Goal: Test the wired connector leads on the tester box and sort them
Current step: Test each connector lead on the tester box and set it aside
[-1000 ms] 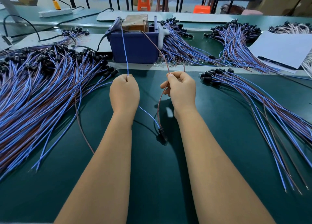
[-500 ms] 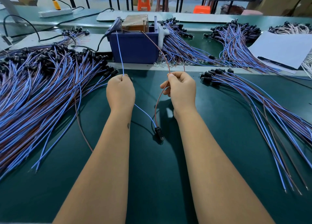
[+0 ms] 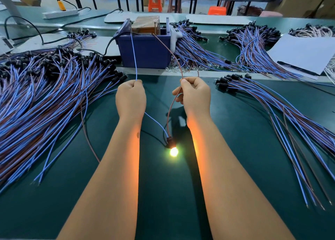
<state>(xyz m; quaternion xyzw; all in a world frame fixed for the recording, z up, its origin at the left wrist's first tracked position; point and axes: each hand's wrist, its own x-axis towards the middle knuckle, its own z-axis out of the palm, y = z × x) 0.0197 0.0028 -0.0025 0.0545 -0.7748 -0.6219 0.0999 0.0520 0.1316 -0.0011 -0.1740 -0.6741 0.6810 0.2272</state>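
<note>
- Nearest, between the two forearms at about 6 o'clock, one lead's black connector (image 3: 170, 142) is being left lying on the green mat (image 3: 163, 203), and its bulb (image 3: 174, 151) is glowing, so this lead is being judged as passing its test
- The blue wire (image 3: 134, 55) is being pinched in the curled fingers of the left hand (image 3: 130, 100), and the brown wire (image 3: 169, 111) is being pinched between thumb and forefinger of the right hand (image 3: 194, 96)
- Both wires are being held up toward 12 o'clock, their far ends reaching the top of the tester box (image 3: 145, 49)
- A large pile of leads (image 3: 45, 87) is lying at 9 o'clock and a smaller fan of leads (image 3: 272, 109) at 3 o'clock; which is tested cannot be told
- More bundles (image 3: 253, 40) are lying beyond the box at 1 o'clock
- Sorting of this lead is being judged as not yet done, and much work as remaining
</note>
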